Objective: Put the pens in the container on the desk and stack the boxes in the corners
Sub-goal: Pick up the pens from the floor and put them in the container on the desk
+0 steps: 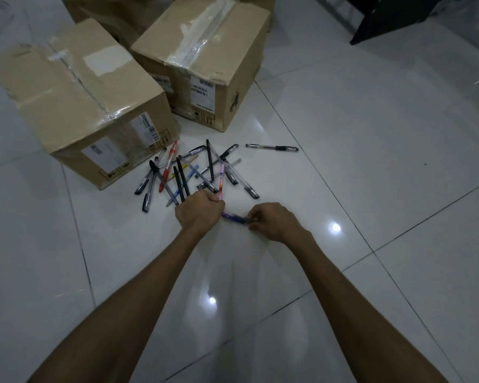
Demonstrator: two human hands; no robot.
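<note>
Scene: head camera looks down at a glossy white tiled floor (343, 134) where a person gathers scattered pens.
Pens: a loose heap of thin plastic ballpoint pens (194, 170), mostly black and clear with one red, lies on the floor just in front of the boxes; a single clear pen with a black grip (271, 147) lies apart to the right.
Left hand (198, 210): fingers curled round the near ends of several pens, including a pink one, at the heap's near edge.
Right hand (274, 219): fingertips pinching one end of a purple translucent pen (234, 217), whose other end reaches the left hand.
Boxes: two taped brown cardboard boxes (80, 100) (205, 59) stand side by side on the floor behind the heap, unstacked; part of a third shows behind them.
Container and desk: container not visible; a dark furniture corner (393, 17) shows at top right.
Step in hand: seemingly collecting pens into a bundle.
Next move: likely adding the purple pen to the left hand's bundle, then picking up the rest, including the stray.
</note>
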